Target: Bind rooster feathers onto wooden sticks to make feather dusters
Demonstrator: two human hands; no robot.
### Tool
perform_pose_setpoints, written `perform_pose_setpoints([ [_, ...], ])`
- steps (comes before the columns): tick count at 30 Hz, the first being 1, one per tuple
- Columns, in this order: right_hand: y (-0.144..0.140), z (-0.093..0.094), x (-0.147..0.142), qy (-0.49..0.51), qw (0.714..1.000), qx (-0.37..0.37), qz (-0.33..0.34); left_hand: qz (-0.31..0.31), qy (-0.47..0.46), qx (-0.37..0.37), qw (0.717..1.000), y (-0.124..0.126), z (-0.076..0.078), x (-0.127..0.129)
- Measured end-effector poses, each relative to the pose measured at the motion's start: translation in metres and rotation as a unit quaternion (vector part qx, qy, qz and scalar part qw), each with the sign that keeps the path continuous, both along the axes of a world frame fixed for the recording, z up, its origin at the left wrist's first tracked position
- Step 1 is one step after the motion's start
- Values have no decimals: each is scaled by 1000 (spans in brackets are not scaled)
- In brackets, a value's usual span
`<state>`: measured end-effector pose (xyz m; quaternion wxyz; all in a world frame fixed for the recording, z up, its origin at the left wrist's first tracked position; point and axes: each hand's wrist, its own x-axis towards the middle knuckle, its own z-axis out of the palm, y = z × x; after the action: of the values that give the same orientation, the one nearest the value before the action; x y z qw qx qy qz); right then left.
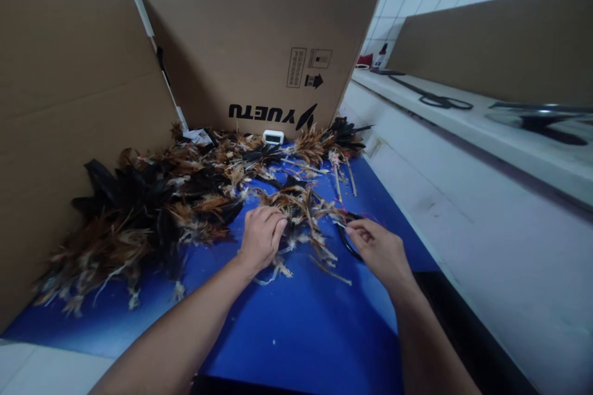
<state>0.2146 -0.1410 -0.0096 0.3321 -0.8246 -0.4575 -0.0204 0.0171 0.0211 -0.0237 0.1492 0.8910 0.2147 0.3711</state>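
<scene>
My left hand (pixel 263 236) is closed, its fingers curled onto a loose clump of brown and black feathers (pixel 303 207) in the middle of the blue tabletop. Some fingertips are hidden behind the hand. To the right, my right hand (pixel 377 250) is closed in a pinch, with a thin whitish piece (pixel 340 223) at its fingertips, too small to name. Just beside that hand lies a black curved handle (pixel 347 244), partly covered. Fine red thread (pixel 341 205) trails near it. A feather stem (pixel 331 271) rests on the table between both hands.
Heaped feathers (pixel 152 210) cover the left and back. Feather bundles on thin sticks (pixel 337 179) lie back right, near a small white digital display (pixel 273 137). Cardboard panels (pixel 259 43) stand behind and left. Scissors (pixel 435 97) lie on the white ledge (pixel 519 148) at right.
</scene>
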Motion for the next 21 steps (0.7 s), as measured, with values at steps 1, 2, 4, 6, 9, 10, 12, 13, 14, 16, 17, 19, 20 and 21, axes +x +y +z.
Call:
perform_pose_setpoints([
  [1, 2, 1, -5, 24, 999, -7, 34, 2, -9, 8, 1000, -1, 2, -1],
  [2, 4, 2, -11, 34, 997, -28, 69, 5, -17, 15, 1000, -2, 4, -1],
  [4, 7, 4, -19, 23, 989, -80, 124, 19, -34, 30, 999, -3, 6, -1],
  [6, 7, 5, -23, 3, 982, -121, 146, 45, -55, 45, 997, -5, 9, -2],
  [9, 5, 4, -23, -9, 977, -143, 160, 53, -73, 57, 994, -5, 11, -2],
  [10, 5, 4, -23, -8, 977, -142, 161, 43, -75, 56, 995, -6, 10, -2],
  [12, 5, 4, -21, 2, 980, -130, 150, 15, -75, 48, 996, -6, 8, -2],
  [13, 4, 4, -21, 12, 983, -120, 140, 0, -73, 42, 996, -6, 7, -2],
  [14, 5, 4, -20, 27, 985, -108, 130, -16, -71, 39, 997, -6, 5, -2],
  [16, 5, 4, -19, 74, 988, -76, 113, -45, -69, 38, 996, -7, 1, -2],
  [17, 5, 4, -19, 109, 987, -54, 106, -59, -69, 40, 995, -8, 1, -2],
  [19, 6, 4, -20, 197, 976, -8, 95, -78, -75, 47, 993, -10, 1, -2],
  [20, 7, 5, -22, 245, 965, 16, 89, -82, -78, 49, 992, -12, 3, -2],
  [21, 8, 5, -23, 291, 952, 37, 84, -83, -80, 49, 992, -14, 5, -2],
])
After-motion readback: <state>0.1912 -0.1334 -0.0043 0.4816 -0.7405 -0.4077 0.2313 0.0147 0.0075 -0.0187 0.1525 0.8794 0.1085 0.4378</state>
